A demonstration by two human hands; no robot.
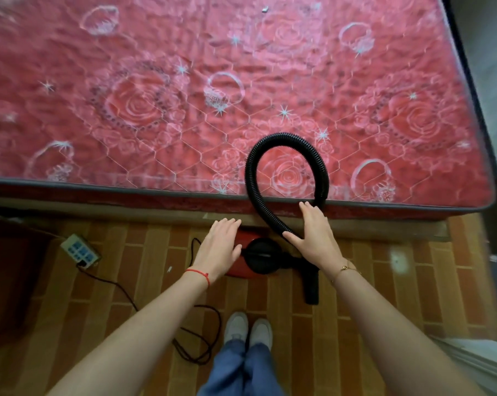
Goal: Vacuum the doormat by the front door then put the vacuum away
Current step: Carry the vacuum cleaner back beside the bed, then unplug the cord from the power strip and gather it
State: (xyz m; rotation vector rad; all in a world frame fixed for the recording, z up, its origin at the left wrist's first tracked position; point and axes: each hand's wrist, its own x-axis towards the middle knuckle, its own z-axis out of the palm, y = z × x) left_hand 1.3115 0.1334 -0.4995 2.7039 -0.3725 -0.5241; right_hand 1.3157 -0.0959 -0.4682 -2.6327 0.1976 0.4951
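A red quilted mattress [184,90], printed with pale roses, rings and starbursts and edged in grey piping, fills the upper part of the view and rests on a low beige bed base [98,208]. Below it, the floor [384,281] is laid in narrow brown, brick-patterned tiles with lighter joints. A white power strip [80,250] with blue sockets lies on the tiles at left. At far right, a pale grey surface runs beside the mattress edge, blurred.
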